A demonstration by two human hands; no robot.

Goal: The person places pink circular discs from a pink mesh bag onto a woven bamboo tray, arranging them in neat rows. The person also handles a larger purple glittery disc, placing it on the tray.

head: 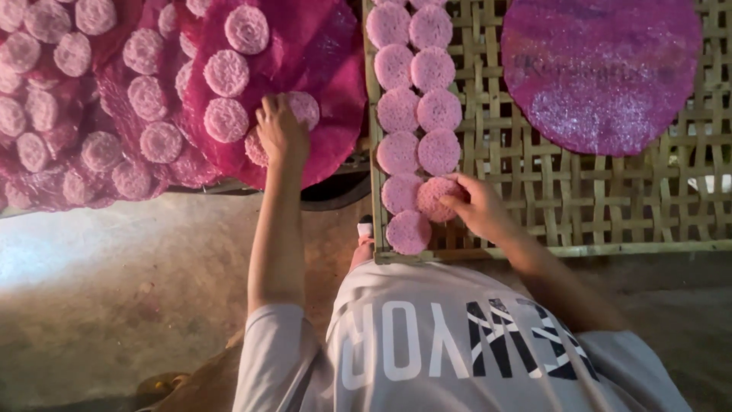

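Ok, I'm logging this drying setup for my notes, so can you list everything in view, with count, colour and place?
Small round lacy pink discs on the rack: about eleven, pale pink, two columns along the rack's left edge.
Woven bamboo lattice rack: one, tan, right half of the view.
Large round magenta sheet: one, deep pink, top right of the rack.
Magenta cloth pieces carrying more small pink discs: several overlapping, dozens of discs, upper left.
Bare earthen floor: brown, lower left.
Grey printed T-shirt: one, bottom centre.
Left hand: fingers on a disc on the cloth.
Right hand: fingers holding a disc at the columns' lower end.
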